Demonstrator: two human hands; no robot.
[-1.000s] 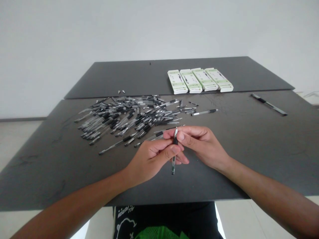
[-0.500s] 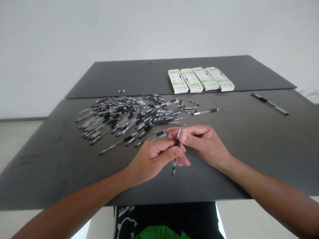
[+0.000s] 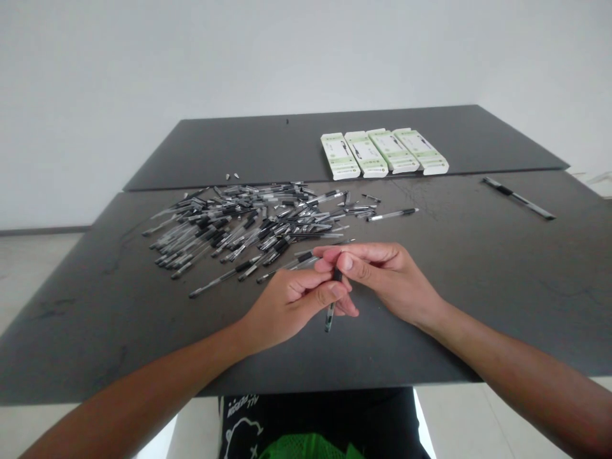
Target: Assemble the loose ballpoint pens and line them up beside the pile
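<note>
Light, stiff, slick plastic gel pen (image 3: 330, 317) held slightly tilted above table (image 3: 143, 325), pinched near black grip (image 3: 338, 275) by right hand (image 3: 387, 280); left hand (image 3: 289, 305) curled closely around it. Lower barrel (image 3: 329, 323) left exposed for hold. Loose pen pile (image 3: 239, 233) lies beyond.

Centre of frame: left hand (image 3: 291, 303) and right hand (image 3: 387, 280) pinch a gel pen (image 3: 330, 317) between them, below a loose pile of pens (image 3: 239, 229); four green-and-white boxes (image 3: 385, 152) upper right on a dark table (image 3: 478, 306)
</note>
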